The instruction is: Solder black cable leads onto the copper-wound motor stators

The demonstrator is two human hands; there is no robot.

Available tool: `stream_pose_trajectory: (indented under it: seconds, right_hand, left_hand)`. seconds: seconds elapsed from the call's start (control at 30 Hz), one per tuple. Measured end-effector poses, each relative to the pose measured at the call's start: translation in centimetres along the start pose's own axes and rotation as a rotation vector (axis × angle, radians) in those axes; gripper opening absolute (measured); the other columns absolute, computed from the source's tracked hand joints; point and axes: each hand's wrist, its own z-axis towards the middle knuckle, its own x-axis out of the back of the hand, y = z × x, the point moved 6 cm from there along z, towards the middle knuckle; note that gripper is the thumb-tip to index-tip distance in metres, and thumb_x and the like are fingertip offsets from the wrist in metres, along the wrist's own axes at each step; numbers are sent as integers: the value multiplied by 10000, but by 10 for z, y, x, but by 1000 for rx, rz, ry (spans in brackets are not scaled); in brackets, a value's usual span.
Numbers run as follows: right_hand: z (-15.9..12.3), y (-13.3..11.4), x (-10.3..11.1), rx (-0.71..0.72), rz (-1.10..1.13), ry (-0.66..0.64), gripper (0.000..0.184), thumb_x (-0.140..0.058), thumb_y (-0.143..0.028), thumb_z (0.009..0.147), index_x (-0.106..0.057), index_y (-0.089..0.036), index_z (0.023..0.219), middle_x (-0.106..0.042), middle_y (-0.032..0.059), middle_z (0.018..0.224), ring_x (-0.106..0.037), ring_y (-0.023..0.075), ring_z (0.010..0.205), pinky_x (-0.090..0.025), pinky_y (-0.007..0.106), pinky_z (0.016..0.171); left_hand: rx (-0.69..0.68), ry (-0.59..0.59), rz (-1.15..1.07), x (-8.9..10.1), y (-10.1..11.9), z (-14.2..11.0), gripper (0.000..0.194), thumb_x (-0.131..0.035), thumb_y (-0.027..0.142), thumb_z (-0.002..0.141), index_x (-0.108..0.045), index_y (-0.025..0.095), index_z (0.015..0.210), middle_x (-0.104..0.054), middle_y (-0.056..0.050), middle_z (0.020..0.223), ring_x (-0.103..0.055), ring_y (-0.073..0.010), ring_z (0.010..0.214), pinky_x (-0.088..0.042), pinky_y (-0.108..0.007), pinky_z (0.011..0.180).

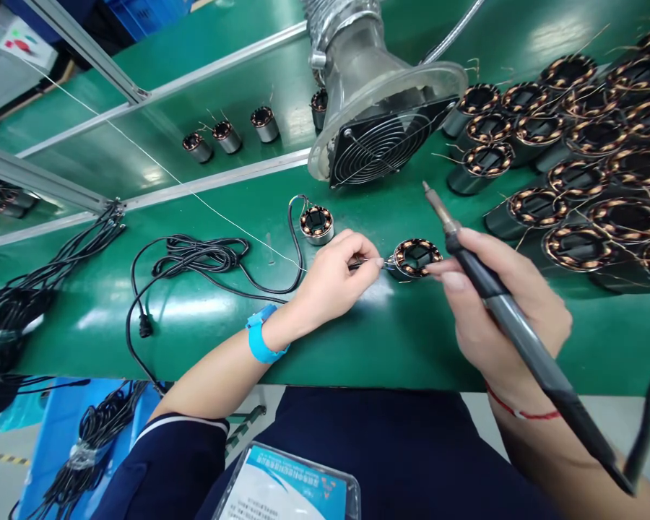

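Observation:
In the middle of the green bench stands a motor stator (416, 257) with copper windings around its top. At its left side my left hand (342, 269) pinches the end of a black cable (268, 295), whose thin wire ends touch or nearly touch the stator's rim. My right hand (498, 303) grips a soldering iron (484, 271), its bare tip pointing up and away toward the fan. The fingertips of that hand reach the stator's right edge. Another stator (317, 224), joined to a cable by coloured wires, sits just beyond my left hand.
A fume-extraction hood with a fan grille (382, 144) hangs over the bench's back. Many stators (579, 245) crowd the right side. A coiled black cable (200, 256) and a cable bundle (37, 289) lie left. Below, a blue bin (54, 448) holds more cables.

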Motion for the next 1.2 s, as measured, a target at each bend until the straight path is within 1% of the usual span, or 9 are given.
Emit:
stream_pose_trajectory:
  seconds: [0.07,0.2,0.3,0.37,0.53,0.73,0.93,1.1,1.2]
  right_hand:
    - [-8,-1,8,56,45,32,476,-672,-187,823,-594,-292,1281,-702,26,965,-671,178,735,-564,332,700]
    - [-19,-7,19,225,128,75,460,-666,-136,786,-634,-219,1237,-642,7,704,-590,141,555,-501,275,515]
    - [-20,-11,20,266,152,21,356,-593,-160,830,-657,-195,1178,-588,-4,617,-532,131,476,-476,270,457]
    - [-19,-13,18,278,131,-25,316,-567,-176,842,-660,-201,1144,-600,3,618,-524,136,459,-463,270,427]
    - [-19,-15,19,293,84,-9,276,-587,-161,828,-661,-192,1092,-651,24,697,-566,150,510,-505,286,474]
    - [-22,-13,16,265,75,-45,258,-591,-160,834,-657,-198,1080,-663,21,722,-587,148,549,-526,277,508]
    - [-26,-6,17,257,115,6,371,-596,-168,827,-656,-214,1190,-676,22,728,-600,163,557,-520,309,517]
    - [-24,-9,16,275,94,-8,326,-606,-158,831,-667,-192,1150,-665,20,709,-590,150,555,-509,277,497]
    - [-24,-9,15,247,103,-36,342,-591,-158,850,-649,-208,1183,-654,21,728,-581,150,578,-512,291,525]
  left_hand:
    - [-33,-4,50,-2,2,-1,121,-561,134,810,-534,162,696,-534,6,727,-477,-96,687,-386,-223,616]
    - [-69,15,97,-5,4,-2,147,-547,76,782,-512,162,668,-521,13,695,-469,-95,678,-377,-224,615]
    - [-51,35,93,-7,4,-1,164,-552,78,780,-497,166,653,-507,19,674,-459,-92,660,-371,-222,601]
    - [-26,38,82,-7,3,-1,164,-556,84,781,-496,166,652,-504,21,670,-454,-89,650,-368,-219,592]
    - [32,27,10,-8,-3,-1,135,-560,116,794,-517,165,675,-511,20,672,-465,-87,648,-372,-224,590]
    - [93,4,-75,-11,-10,-3,123,-558,158,812,-523,167,694,-527,15,688,-476,-90,667,-374,-232,604]
    - [101,-2,-85,-12,-10,-3,131,-557,131,804,-516,168,685,-516,15,679,-468,-92,667,-371,-233,598]
    - [90,3,-86,-11,-9,-2,133,-557,132,809,-512,166,688,-517,17,681,-470,-90,671,-374,-233,606]
    - [85,4,-87,-11,-8,-2,133,-557,128,806,-514,163,685,-513,20,677,-468,-87,670,-375,-230,603]
